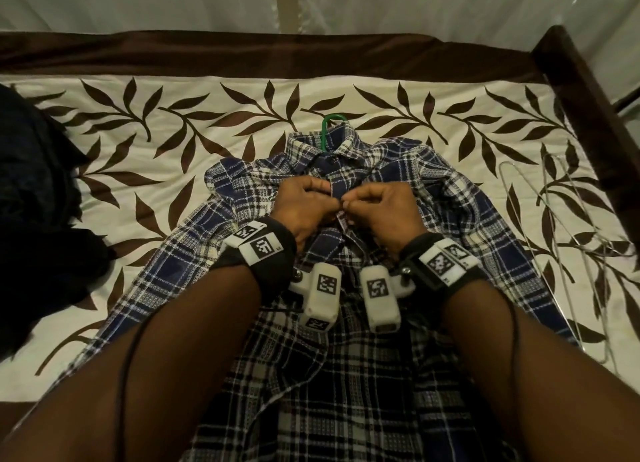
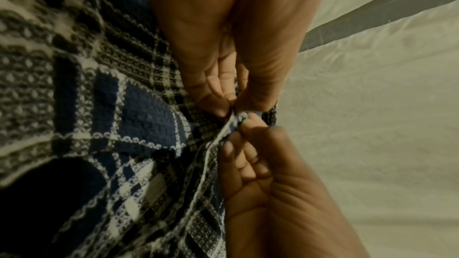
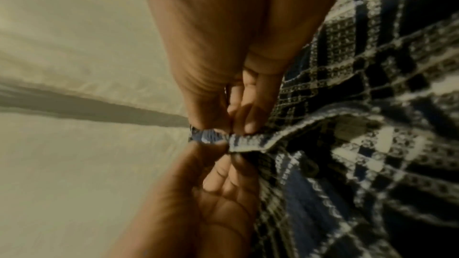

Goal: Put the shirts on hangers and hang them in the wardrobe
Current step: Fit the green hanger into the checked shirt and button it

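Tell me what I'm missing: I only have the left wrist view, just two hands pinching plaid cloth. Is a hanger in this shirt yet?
Observer: Yes. A green hanger hook sticks out of the collar of the plaid shirt, which lies on the bed.
Operator: Where on the shirt are the hands?
Observer: The left hand and right hand meet at the front placket just below the collar.
Operator: Any spare hangers?
Observer: Wire hangers lie on the bed to the shirt's right.
Operator: Other clothes?
Observer: A dark heap of cloth sits at the bed's left edge.

a dim room: leaf-patterned bedspread (image 1: 138,143) on a dark wooden bed frame (image 1: 581,91), pale curtain (image 1: 173,1) behind.
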The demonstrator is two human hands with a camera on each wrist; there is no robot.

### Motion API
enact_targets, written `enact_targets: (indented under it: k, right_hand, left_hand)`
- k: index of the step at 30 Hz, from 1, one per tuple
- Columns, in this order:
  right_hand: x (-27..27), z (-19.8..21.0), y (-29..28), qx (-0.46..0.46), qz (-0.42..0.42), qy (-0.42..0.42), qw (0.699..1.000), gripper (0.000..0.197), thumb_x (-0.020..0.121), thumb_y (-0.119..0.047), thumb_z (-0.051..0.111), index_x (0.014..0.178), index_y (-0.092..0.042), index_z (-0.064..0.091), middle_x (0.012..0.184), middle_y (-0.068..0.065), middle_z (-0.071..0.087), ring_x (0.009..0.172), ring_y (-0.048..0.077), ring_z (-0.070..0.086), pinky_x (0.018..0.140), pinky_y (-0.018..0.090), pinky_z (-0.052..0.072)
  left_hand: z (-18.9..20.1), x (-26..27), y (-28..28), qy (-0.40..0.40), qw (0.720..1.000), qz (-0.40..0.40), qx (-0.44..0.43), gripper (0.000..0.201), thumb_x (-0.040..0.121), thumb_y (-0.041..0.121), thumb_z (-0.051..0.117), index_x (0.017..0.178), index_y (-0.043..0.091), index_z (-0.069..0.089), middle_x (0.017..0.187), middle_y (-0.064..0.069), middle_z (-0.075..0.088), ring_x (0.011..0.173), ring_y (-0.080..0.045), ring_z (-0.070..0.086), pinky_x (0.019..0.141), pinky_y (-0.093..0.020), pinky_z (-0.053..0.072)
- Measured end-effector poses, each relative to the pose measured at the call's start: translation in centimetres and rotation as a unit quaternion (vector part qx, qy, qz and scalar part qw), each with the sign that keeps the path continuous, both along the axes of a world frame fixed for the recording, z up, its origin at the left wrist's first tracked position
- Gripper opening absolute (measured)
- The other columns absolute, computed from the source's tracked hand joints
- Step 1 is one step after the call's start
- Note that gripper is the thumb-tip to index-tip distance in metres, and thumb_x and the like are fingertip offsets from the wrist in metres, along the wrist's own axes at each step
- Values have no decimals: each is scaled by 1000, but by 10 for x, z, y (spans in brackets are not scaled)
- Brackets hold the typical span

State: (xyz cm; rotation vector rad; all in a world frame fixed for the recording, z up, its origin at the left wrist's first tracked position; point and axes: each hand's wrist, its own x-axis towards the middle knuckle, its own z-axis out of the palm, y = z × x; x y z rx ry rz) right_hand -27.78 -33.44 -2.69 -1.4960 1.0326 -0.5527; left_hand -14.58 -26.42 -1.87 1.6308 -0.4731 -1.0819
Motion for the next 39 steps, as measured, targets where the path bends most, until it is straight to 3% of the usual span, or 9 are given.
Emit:
enact_targets:
  k: [6, 13, 16, 19, 22, 26, 29, 32, 39]
  right_hand:
    - [-1, 0, -7, 247, -41, -112, 962, 9, 90, 5, 64, 90, -2, 70, 77, 10, 70, 62, 12, 64, 61, 20, 57]
    - [4, -11, 3, 112, -59, -71, 989, 10, 89, -2, 69, 95, -6, 75, 82, 8, 74, 72, 15, 66, 73, 26, 60]
    - [3, -9, 5, 111, -36, -76, 990, 17, 91, -3, 67, 105, -10, 74, 89, 5, 75, 77, 13, 67, 80, 29, 59]
    - [-3, -13, 10, -31, -16, 24, 999, 16, 86, -8, 73, 99, -17, 73, 89, 4, 74, 77, 12, 67, 76, 27, 57]
    - [-18, -17, 23, -158, 49, 143, 976, 17, 77, -22, 83, 80, -22, 66, 73, -4, 66, 65, 8, 61, 60, 23, 50]
    - [-30, -22, 37, -241, 150, 283, 916, 25, 74, -37, 84, 78, -23, 63, 73, -7, 60, 68, 13, 56, 61, 28, 41]
    - [-32, -20, 42, -237, 132, 286, 919, 2, 84, -19, 70, 82, -19, 70, 68, -6, 59, 61, 9, 55, 62, 23, 40]
    - [-35, -18, 40, -179, 56, 256, 948, 12, 88, -13, 63, 87, -14, 75, 68, -3, 67, 61, 10, 62, 58, 22, 46]
    - [-32, -10, 37, -109, 48, 216, 969, 10, 88, -14, 69, 79, -15, 72, 71, -6, 70, 68, 9, 67, 69, 28, 57]
  left_hand:
    - [0, 6, 3, -28, 999, -20, -32, 27, 79, -14, 71, 89, 9, 63, 72, -4, 65, 61, -14, 65, 58, -28, 59]
    - [-9, -1, -5, -175, 983, -21, -53, 35, 74, -11, 75, 89, 18, 64, 83, -3, 64, 67, -13, 59, 66, -28, 58]
    - [-13, 0, -7, -195, 980, 31, -35, 37, 79, -9, 71, 105, 15, 66, 91, -2, 69, 77, -16, 68, 75, -36, 61]
    - [-12, 1, -5, -188, 982, 27, -9, 40, 85, -1, 70, 121, 14, 61, 99, -3, 70, 85, -17, 70, 80, -36, 60]
    - [-9, -1, 10, -232, 972, 7, 23, 20, 86, 5, 71, 102, 14, 66, 86, -5, 70, 78, -21, 70, 73, -36, 61]
    - [-17, -13, 39, -265, 955, -116, 67, 12, 86, 3, 68, 83, 14, 70, 76, 0, 68, 73, -19, 67, 71, -34, 60]
    - [-21, -18, 53, -373, 901, -195, 106, 8, 85, 9, 71, 92, 11, 72, 87, -2, 69, 85, -19, 65, 80, -32, 55]
    - [-24, -18, 63, -430, 863, -233, 130, 19, 87, 17, 72, 104, 9, 72, 99, -7, 70, 90, -21, 64, 80, -31, 53]
    - [-23, -16, 57, -390, 896, -181, 112, 19, 95, 12, 57, 104, 9, 73, 94, -10, 73, 82, -24, 68, 81, -42, 59]
